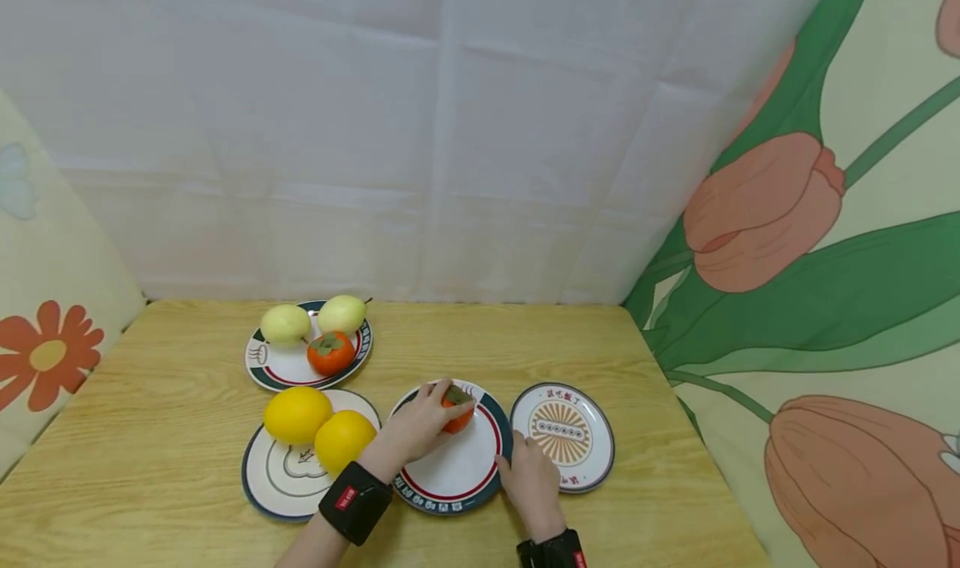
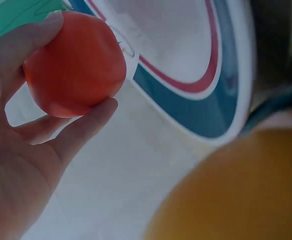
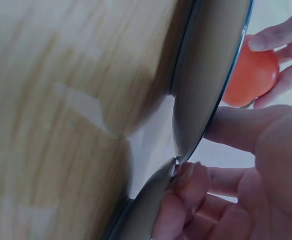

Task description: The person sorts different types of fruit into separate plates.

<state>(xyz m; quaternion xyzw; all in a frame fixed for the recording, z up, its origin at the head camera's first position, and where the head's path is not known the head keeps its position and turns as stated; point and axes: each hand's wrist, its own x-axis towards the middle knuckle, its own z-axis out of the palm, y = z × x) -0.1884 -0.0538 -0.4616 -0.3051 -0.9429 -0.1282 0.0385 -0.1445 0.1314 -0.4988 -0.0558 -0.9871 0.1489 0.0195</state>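
Note:
My left hand point(image 1: 417, 424) holds an orange-red persimmon point(image 1: 459, 420) with a green calyx, over the far part of the middle plate point(image 1: 459, 469). In the left wrist view the thumb and fingers pinch the persimmon point(image 2: 78, 67) from its sides. That plate is white with a red ring and a dark teal rim. At its right edge, my right hand point(image 1: 534, 480) grips the rim between thumb and fingers. The right wrist view shows the thumb on the rim and the curled fingers low between this plate point(image 3: 208, 70) and the smaller plate point(image 3: 148, 207).
The smaller white plate point(image 1: 596, 459) with a sunburst print lies at the right. Left of the hands, a plate point(image 1: 270, 489) bears two yellow fruits point(image 1: 297, 415). Behind it, another plate point(image 1: 262, 372) carries two pale green pears point(image 1: 286, 325) and a persimmon point(image 1: 331, 354).

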